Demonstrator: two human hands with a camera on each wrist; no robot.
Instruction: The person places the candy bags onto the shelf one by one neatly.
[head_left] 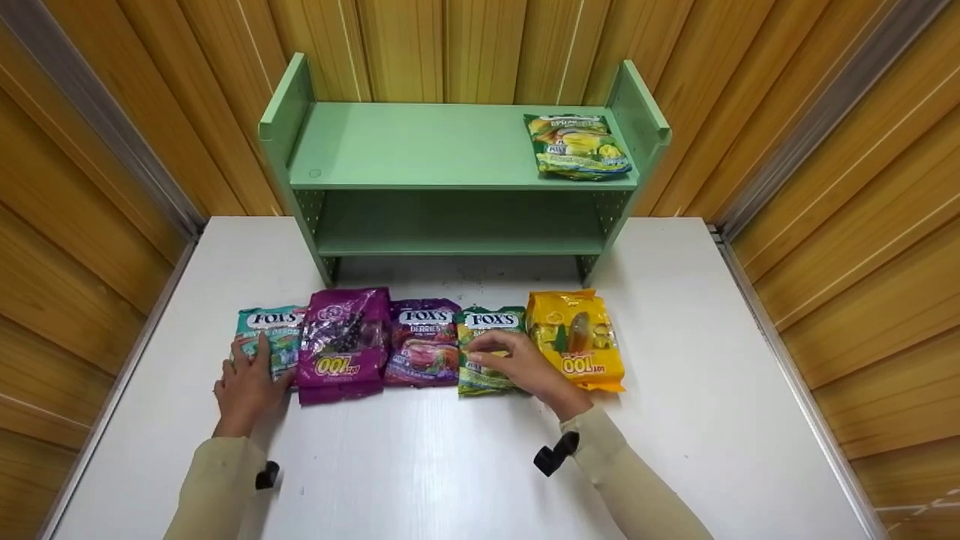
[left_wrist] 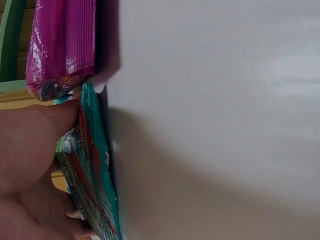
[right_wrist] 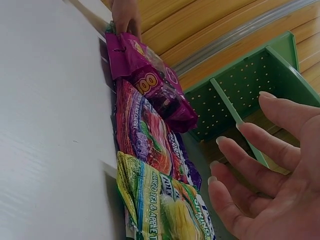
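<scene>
In the head view my left hand (head_left: 246,386) holds the teal Fox's candy bag (head_left: 281,346), the leftmost in a row on the table. The left wrist view shows the thumb at one end of this bag (left_wrist: 92,165) and the other fingers along its far side. My right hand (head_left: 529,369) hovers over the green-and-yellow Fox's candy bag (head_left: 480,384), fingers spread and loosely bent, holding nothing. Between these two lie a magenta candy bag (head_left: 341,322) and a purple Fox's Berries bag (head_left: 424,352). A yellow-orange candy bag (head_left: 581,322) lies at the right end.
Behind the row stands a green two-tier shelf (head_left: 420,142), with another green-yellow candy bag (head_left: 577,146) on the right of its top board. Wood-look panels (head_left: 480,45) enclose the white table (head_left: 420,465) at the back and both sides.
</scene>
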